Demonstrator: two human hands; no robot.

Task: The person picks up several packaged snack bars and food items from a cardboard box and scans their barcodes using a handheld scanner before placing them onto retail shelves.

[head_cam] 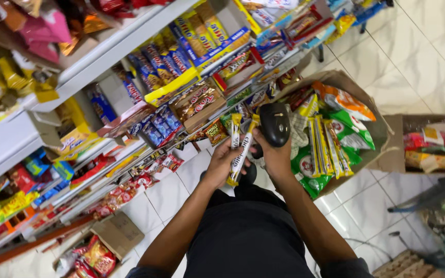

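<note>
My left hand (218, 163) grips two long white-and-yellow snack bars (242, 149), held side by side and pointing up toward the shelves. My right hand (275, 154) holds a black handheld scanner (274, 123), its head just to the right of the bars' upper ends. Both hands meet in the middle of the view, above my dark trousers. Directly behind the scanner stands an open cardboard box (382, 128) filled with snack packets, among them more yellow-and-white bars (324, 146) and green bags (354, 136).
White shelves (124, 41) packed with snack and chocolate display cartons run along the left and top. A second cardboard box (431, 146) with packets sits at right. A small box of red packets (101, 247) lies on the white tiled floor at lower left.
</note>
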